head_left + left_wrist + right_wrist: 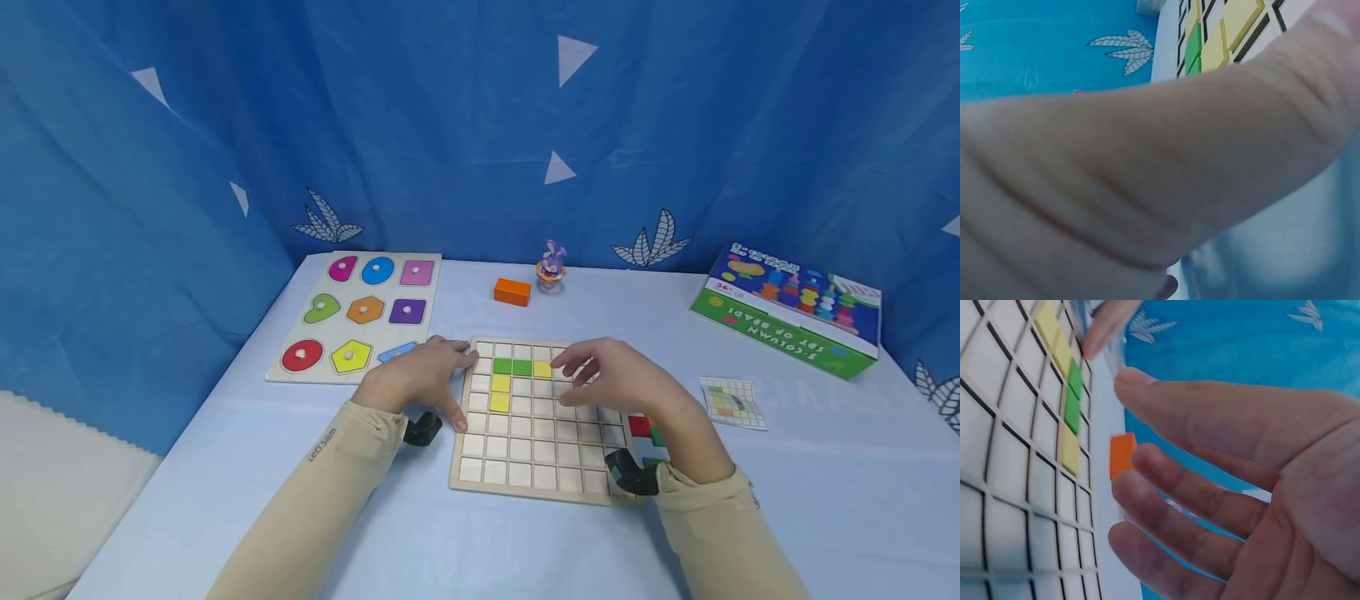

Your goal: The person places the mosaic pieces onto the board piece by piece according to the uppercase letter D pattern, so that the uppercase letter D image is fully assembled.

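A wooden grid board (557, 498) with square cells lies on the table. Two green tiles (512, 367) and a yellow tile (542, 369) sit in a row near its far side, with two more yellow tiles (499, 392) below the left green one. At the board's left edge, my left hand (420, 375) rests with its thumb and fingers spread. My right hand (618, 377) hovers over the board's right half, fingers loosely bent. In the right wrist view nothing sits between its fingers (1172, 519). Red and green tiles (640, 426) lie just right of the board, partly hidden by my right arm.
A shape puzzle board (386, 333) lies at the left. Farther back are an orange block (512, 292) and a purple bunny figure (551, 265). A toy box (787, 308) stands at the back right, and a small printed grid card (733, 403) lies in front of it.
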